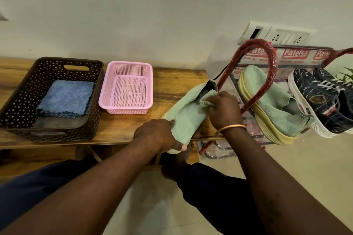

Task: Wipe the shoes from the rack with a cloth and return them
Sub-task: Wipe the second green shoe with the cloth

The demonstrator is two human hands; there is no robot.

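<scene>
A mint-green knit shoe [188, 114] lies tilted over the right end of the wooden bench [172, 82]. My left hand [156, 135] grips its toe end. My right hand [224, 108] holds its heel collar, thumb and fingers pinching the knit edge. Its partner, a green shoe with a yellow sole [267, 105], leans on the red shoe rack [267, 66] to the right. A pair of dark blue lace-up sneakers [321, 101] sits beside it. Folded blue cloths [65, 98] lie in the brown basket [23, 101]. No cloth is in either hand.
An empty pink mesh basket [108, 89] stands between the brown basket and the shoe. A wall socket plate [277, 34] is behind the rack. My knees and the tiled floor [315, 168] are below the bench edge.
</scene>
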